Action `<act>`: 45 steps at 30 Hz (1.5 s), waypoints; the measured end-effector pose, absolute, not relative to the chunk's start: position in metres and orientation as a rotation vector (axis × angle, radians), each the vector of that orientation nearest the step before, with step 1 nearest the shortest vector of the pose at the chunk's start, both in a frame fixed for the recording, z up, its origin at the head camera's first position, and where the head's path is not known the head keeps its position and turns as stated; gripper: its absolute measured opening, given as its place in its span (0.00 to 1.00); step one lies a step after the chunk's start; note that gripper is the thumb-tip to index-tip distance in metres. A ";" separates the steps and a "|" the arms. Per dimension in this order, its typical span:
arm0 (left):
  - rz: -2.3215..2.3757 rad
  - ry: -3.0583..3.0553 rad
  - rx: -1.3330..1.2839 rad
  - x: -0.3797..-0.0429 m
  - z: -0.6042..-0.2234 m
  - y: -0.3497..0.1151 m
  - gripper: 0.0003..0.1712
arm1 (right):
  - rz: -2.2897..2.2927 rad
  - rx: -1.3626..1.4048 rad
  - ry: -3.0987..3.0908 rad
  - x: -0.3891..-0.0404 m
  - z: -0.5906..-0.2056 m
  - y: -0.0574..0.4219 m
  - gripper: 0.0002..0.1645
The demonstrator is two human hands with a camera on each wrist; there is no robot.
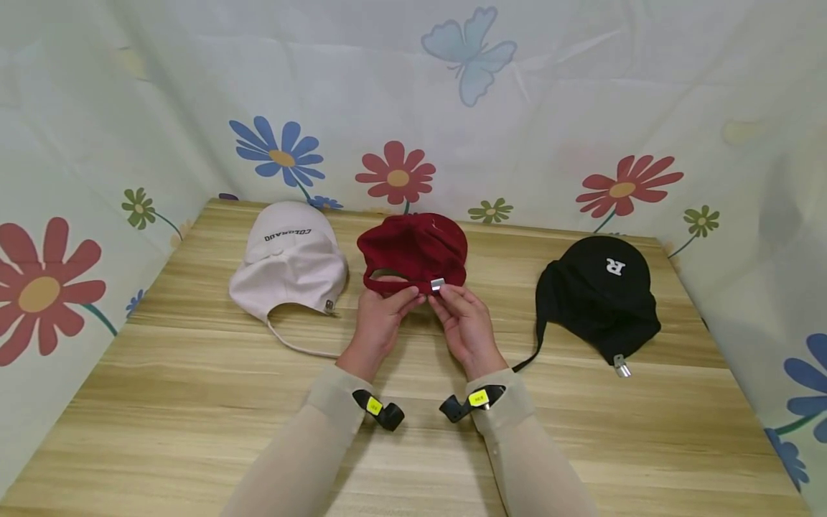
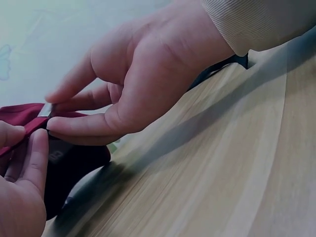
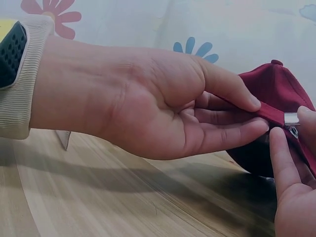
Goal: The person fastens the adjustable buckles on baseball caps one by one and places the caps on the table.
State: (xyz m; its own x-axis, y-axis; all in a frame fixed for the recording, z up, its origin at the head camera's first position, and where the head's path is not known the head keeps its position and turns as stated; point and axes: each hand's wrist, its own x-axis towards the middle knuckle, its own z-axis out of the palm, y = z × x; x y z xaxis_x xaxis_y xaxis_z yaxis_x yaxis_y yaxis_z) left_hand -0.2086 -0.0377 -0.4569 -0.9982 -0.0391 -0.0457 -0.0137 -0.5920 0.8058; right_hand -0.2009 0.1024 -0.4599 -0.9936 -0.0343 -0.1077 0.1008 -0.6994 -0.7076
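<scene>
Red cap [image 1: 420,244]: my left grip [image 1: 377,323] pinches its strap [image 1: 386,286], my right grip [image 1: 468,327] pinches the metal buckle [image 1: 437,284], both closed. White cap [image 1: 293,255] left, black cap [image 1: 597,301] right, on worktop [image 1: 646,445].

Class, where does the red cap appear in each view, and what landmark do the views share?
Head: red cap near centre, between pale cap and black cap.
Left wrist: red cap at left edge, partly hidden.
Right wrist: red cap at right edge, partly hidden.
Shared landmark: its silver buckle.
</scene>
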 end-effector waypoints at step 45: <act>-2.683 -1.341 0.230 -0.207 -0.458 -0.015 0.14 | -2.835 0.184 1.174 -0.200 -0.461 0.101 0.18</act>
